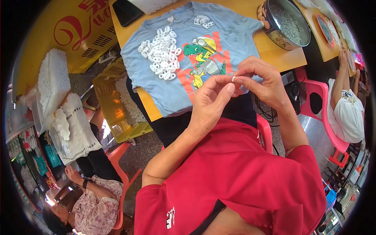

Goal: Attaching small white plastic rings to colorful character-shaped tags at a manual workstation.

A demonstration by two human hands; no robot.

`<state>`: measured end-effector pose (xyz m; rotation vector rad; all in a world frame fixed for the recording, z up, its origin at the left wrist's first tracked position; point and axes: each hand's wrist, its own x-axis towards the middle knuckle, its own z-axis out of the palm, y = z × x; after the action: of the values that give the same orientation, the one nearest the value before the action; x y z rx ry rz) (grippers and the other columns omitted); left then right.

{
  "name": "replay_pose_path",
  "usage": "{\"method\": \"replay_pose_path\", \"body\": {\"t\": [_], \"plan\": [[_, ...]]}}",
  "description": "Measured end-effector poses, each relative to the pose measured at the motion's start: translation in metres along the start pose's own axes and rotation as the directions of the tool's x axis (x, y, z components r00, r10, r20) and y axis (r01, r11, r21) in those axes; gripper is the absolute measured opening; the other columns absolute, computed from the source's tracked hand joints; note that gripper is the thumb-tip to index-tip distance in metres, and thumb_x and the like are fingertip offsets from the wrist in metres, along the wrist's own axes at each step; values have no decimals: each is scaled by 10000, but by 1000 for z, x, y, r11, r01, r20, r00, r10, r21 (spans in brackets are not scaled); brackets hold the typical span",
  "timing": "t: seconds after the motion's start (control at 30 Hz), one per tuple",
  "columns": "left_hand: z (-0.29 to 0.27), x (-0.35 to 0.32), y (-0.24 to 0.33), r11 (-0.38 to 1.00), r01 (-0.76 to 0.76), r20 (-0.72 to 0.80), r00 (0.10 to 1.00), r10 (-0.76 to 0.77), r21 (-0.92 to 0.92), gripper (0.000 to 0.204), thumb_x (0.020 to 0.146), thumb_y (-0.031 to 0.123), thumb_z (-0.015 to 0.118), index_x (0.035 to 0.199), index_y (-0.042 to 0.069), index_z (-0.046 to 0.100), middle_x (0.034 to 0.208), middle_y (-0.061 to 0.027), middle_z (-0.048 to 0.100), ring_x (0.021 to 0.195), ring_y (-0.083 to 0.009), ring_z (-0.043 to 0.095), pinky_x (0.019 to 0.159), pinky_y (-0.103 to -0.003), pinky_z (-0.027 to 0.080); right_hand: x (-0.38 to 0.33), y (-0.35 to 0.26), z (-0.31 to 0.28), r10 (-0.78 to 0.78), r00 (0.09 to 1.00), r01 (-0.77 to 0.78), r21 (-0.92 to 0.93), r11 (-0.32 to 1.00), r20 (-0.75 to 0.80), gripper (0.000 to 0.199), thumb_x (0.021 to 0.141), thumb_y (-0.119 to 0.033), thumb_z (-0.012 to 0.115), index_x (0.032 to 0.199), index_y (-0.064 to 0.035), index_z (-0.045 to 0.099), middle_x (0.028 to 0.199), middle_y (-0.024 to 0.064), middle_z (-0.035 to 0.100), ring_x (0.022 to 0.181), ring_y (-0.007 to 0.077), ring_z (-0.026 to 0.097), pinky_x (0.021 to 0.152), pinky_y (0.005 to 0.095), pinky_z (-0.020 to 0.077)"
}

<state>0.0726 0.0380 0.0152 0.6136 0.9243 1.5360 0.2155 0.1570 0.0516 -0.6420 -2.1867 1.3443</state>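
My hands meet in front of me over the lower right of a blue T-shirt (145, 84) with a cartoon dinosaur print. Thumb and forefinger of my right hand (263, 80) pinch a small white plastic piece (234, 79). My left hand (209, 100) is closed beside it, fingertips touching or nearly touching the piece; whatever lies behind its thumb is hidden. A pile of white oval plastic pieces with holes (160, 55) lies on the shirt's left half. A smaller group of similar white pieces (203, 21) sits near the collar.
The shirt covers a yellow-brown table (280, 55). A round tin (270, 25) of small silvery metal parts stands at the right, a black phone-like object (126, 11) at the far left. A yellow crate (113, 113) stands at the left. People sit on both sides.
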Motion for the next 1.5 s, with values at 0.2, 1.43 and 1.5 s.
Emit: {"method": "replay_pose_path", "body": {"t": [0.2,1.43,1.5], "plan": [[-3,-2,-1,1000,9,-91,996,-12,-24,170,984,80,565,1101,-39,595,1007,-73,657,868,-117,642,805,-254,528,3,4,9,-99,995,97,-88,991,-19,113,814,-4,713,907,24,655,856,78,644,727,174,619,635,275,493],[-38,13,9,962,-58,-237,964,124,268,128,972,117,594,1025,0,589,910,-100,681,852,-170,670,794,-288,522,78,75,-27,-276,959,237,-731,640,69,92,804,-134,701,866,-72,670,858,62,583,753,262,617,634,366,484],[-39,14,9,964,-60,-229,966,122,260,128,973,117,592,1027,0,588,913,-102,680,854,-174,670,795,-291,524,85,75,-29,-266,953,285,-729,622,146,94,809,-144,694,856,-77,649,874,63,577,780,264,615,648,373,482]]}}
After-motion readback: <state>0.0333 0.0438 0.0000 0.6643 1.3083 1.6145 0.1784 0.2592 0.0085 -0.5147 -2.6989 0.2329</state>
